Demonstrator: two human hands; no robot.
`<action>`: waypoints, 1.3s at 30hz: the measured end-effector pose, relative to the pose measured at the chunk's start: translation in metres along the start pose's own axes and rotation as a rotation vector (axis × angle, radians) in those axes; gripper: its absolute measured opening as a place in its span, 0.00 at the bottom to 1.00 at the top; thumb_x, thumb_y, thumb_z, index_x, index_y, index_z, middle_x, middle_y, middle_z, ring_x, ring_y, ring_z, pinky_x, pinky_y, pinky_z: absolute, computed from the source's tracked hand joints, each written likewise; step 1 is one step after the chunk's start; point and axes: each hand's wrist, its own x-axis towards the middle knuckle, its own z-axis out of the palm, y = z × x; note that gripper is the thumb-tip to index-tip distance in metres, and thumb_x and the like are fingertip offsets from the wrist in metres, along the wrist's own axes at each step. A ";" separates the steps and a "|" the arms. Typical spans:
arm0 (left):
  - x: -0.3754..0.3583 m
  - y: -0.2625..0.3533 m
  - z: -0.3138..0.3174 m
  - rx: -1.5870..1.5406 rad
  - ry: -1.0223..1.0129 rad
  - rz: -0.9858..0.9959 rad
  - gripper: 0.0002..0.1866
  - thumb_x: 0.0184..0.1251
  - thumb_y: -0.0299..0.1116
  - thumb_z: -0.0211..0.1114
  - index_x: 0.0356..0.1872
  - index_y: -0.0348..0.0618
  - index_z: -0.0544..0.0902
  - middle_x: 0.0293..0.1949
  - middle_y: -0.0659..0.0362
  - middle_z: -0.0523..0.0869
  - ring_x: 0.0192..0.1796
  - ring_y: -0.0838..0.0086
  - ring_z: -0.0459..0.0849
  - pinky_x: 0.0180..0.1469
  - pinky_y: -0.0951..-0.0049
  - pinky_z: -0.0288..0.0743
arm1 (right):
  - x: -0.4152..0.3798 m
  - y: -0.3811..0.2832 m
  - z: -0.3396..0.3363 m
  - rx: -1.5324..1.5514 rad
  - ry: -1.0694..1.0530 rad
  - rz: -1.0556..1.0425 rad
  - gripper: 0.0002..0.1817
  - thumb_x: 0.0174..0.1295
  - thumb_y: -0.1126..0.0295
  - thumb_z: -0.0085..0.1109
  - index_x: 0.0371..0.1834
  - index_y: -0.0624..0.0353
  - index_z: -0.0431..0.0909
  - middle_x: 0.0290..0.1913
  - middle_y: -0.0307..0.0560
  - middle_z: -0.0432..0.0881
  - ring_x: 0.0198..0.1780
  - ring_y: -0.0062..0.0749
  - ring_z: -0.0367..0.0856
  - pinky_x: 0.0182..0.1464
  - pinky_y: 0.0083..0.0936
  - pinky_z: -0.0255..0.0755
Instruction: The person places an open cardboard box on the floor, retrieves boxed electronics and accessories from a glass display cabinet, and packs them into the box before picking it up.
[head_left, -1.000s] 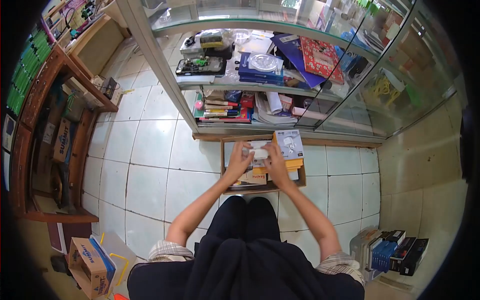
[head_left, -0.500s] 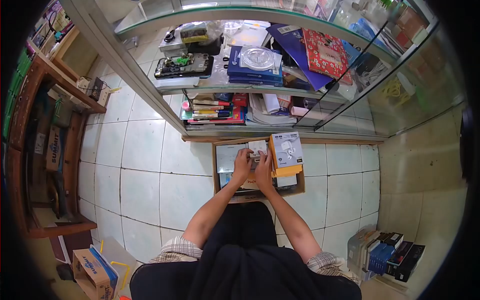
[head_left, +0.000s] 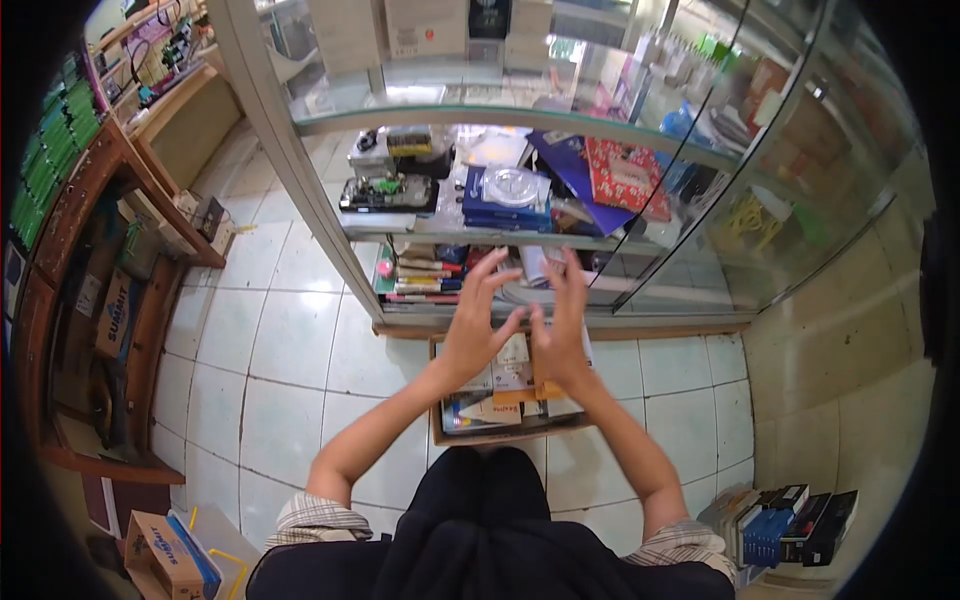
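My left hand (head_left: 470, 335) is raised over the cardboard box (head_left: 515, 436), its fingers spread and holding nothing. Beside it, my right hand (head_left: 560, 348) is also open and empty, thumbs close to each other. Below the hands, the box holds a small white box (head_left: 512, 349), an orange-yellow packet edge (head_left: 548, 390) and several flat packages (head_left: 490, 409). My right hand and forearm hide most of the earphone box on the right side.
Just beyond stands a glass display cabinet (head_left: 560, 318) with blue boxes (head_left: 505, 213), a red floral book (head_left: 625, 178) and markers (head_left: 425, 270) on its shelves. A wooden shelf unit (head_left: 75, 455) is at left, a Summit carton (head_left: 165, 560) lower left, and several boxes (head_left: 790, 525) lower right.
Both hands have let go of the small white box and risen up and away from the carton, fingers spreading. The view has tilted upward, showing more of the cabinet.
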 end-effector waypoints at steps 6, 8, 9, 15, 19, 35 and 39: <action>0.120 0.082 -0.068 0.044 0.200 0.376 0.23 0.50 0.28 0.61 0.50 0.41 0.67 0.56 0.49 0.64 0.60 0.56 0.61 0.61 0.64 0.53 | 0.138 -0.052 -0.080 -0.048 0.279 -0.451 0.25 0.51 0.81 0.47 0.56 0.59 0.62 0.62 0.57 0.54 0.62 0.52 0.54 0.61 0.40 0.51; 0.150 0.084 -0.068 0.040 0.274 0.395 0.24 0.52 0.31 0.61 0.51 0.39 0.66 0.54 0.49 0.66 0.60 0.59 0.62 0.61 0.65 0.53 | 0.169 -0.053 -0.081 -0.043 0.298 -0.460 0.25 0.51 0.81 0.47 0.56 0.59 0.61 0.61 0.59 0.54 0.62 0.52 0.55 0.61 0.40 0.51; 0.166 0.077 -0.064 0.054 0.296 0.394 0.25 0.52 0.33 0.61 0.52 0.38 0.65 0.53 0.48 0.67 0.59 0.59 0.63 0.60 0.65 0.54 | 0.183 -0.050 -0.078 -0.033 0.302 -0.448 0.26 0.50 0.81 0.47 0.56 0.59 0.61 0.60 0.60 0.55 0.61 0.53 0.55 0.61 0.41 0.51; 0.261 -0.021 -0.028 0.169 0.255 0.189 0.29 0.51 0.37 0.61 0.53 0.34 0.62 0.51 0.42 0.67 0.57 0.53 0.63 0.58 0.62 0.57 | 0.285 0.054 -0.008 -0.229 0.203 -0.196 0.33 0.48 0.75 0.53 0.59 0.64 0.52 0.58 0.66 0.54 0.58 0.62 0.56 0.58 0.44 0.54; 0.310 -0.050 -0.024 0.195 0.131 -0.232 0.34 0.49 0.43 0.61 0.55 0.35 0.60 0.50 0.38 0.67 0.56 0.50 0.65 0.57 0.60 0.60 | 0.317 0.060 0.004 -0.252 0.176 -0.078 0.34 0.49 0.70 0.54 0.58 0.69 0.50 0.57 0.68 0.54 0.58 0.64 0.55 0.58 0.46 0.54; 0.325 -0.051 -0.022 -0.019 0.182 -0.270 0.23 0.53 0.38 0.59 0.49 0.39 0.67 0.46 0.44 0.64 0.50 0.57 0.66 0.53 0.69 0.65 | 0.336 0.073 0.009 0.352 0.043 0.233 0.25 0.51 0.67 0.49 0.55 0.58 0.65 0.54 0.62 0.66 0.59 0.52 0.61 0.60 0.34 0.52; 0.284 -0.014 -0.032 -0.290 0.195 -0.163 0.21 0.57 0.39 0.58 0.47 0.37 0.69 0.45 0.52 0.68 0.44 0.69 0.74 0.48 0.73 0.69 | 0.283 0.033 -0.013 0.370 0.218 0.073 0.19 0.51 0.67 0.53 0.49 0.48 0.72 0.47 0.55 0.70 0.56 0.45 0.60 0.58 0.36 0.50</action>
